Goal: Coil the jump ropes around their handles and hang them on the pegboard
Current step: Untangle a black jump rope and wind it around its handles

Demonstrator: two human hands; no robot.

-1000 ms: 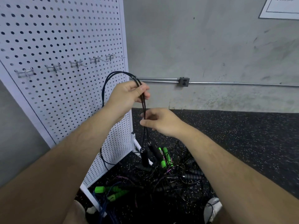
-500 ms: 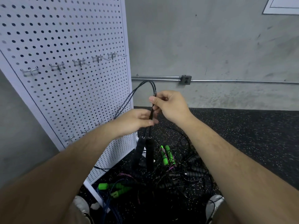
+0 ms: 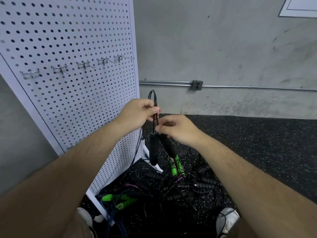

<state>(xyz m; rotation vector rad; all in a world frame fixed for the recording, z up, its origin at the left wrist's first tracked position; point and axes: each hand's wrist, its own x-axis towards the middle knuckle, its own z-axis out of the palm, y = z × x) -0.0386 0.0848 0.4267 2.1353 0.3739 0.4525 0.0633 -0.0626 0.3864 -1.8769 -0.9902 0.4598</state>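
Observation:
A black jump rope hangs between my hands, its cord folded into a short loop that sticks up above my left hand, which pinches the strands. Just below, my right hand pinches the same cord right above the two black foam handles, which dangle side by side. The white pegboard stands to the left with a row of bare metal hooks. On the floor under my hands lies a tangled pile of jump ropes with black and green handles.
A concrete wall with a metal conduit and a grey outlet box runs behind. The floor is black speckled rubber. The pegboard's white foot reaches toward the pile. My shoes stand at the pile's near edge.
The loop above my hands has become much shorter. My left hand rose to grip the cord on top, and my right hand dropped below it, close to the handles.

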